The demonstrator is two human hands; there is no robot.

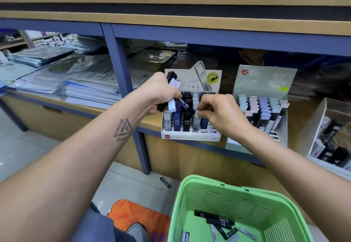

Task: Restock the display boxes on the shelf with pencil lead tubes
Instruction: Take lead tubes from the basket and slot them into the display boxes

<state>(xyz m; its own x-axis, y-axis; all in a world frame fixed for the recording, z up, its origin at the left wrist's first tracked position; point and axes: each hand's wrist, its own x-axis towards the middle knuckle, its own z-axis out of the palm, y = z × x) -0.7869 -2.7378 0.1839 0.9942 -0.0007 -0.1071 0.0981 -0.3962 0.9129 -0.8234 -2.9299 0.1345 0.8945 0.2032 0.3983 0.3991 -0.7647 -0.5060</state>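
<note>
Head view: left hand [161,93] grip around a bundle of lead tubes [173,97], right hand [218,112] grip pinching one tube [197,117] in the HB display box [190,136].

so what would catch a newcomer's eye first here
Probably the two hands at the HB 0.5 display box on the shelf edge: the left hand grips a bundle of lead tubes, the right hand reaches into the box's rows. Next, the bright green basket below, holding loose tubes.
</note>
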